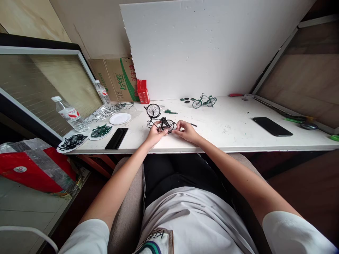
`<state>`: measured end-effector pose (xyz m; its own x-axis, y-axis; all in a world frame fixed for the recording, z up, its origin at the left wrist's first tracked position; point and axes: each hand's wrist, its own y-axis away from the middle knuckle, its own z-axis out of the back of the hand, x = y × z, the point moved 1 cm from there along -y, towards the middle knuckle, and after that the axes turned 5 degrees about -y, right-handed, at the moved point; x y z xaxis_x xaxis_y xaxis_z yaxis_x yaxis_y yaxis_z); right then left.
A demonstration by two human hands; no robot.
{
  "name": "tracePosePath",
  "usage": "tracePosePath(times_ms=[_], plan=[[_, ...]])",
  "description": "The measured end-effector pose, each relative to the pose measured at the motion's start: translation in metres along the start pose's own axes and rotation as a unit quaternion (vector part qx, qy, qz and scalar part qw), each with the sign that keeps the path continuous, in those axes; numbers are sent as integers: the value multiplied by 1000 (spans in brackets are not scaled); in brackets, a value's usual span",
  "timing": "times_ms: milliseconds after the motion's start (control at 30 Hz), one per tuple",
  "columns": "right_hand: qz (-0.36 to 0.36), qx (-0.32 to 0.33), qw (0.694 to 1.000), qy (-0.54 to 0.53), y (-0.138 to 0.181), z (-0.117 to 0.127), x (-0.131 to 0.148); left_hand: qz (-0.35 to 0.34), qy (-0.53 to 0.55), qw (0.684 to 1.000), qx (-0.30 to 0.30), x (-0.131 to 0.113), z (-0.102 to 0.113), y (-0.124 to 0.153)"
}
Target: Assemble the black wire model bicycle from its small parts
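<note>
Over the front part of the white table, my left hand (155,134) is closed on a black model bicycle (167,125). One of the bicycle's spoked wheels points away from me, and the other lies close to my fingers. My right hand (184,130) is at the near wheel with thumb and forefinger pinched together; whatever may be between those fingertips is too small to make out. Just beyond the bicycle lies a small green plastic part (171,112). A thin black stick (194,124) rests behind my right hand.
A green model bicycle (204,101) stands at the back beside small dark pieces. Leftward are plates of black parts (72,141) and green parts (100,131), a bare plate (120,119), a phone (117,138) and water bottles (70,114). Another phone (272,126) lies right.
</note>
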<state>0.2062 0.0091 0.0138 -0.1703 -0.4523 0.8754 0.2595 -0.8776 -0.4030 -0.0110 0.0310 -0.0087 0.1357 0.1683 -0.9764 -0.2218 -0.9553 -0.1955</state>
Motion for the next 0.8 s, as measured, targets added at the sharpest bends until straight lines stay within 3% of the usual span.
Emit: tracePosePath(times_ms=[433, 667, 800], plan=[[19, -51, 998, -16, 0, 1, -3, -5, -19, 1000, -4, -2, -3, 2], [-32, -16, 996, -87, 0, 0, -4, -5, -64, 998, -8, 2, -2, 0], [-23, -9, 997, -73, 0, -1, -3, -12, -72, 997, -5, 2, -2, 1]])
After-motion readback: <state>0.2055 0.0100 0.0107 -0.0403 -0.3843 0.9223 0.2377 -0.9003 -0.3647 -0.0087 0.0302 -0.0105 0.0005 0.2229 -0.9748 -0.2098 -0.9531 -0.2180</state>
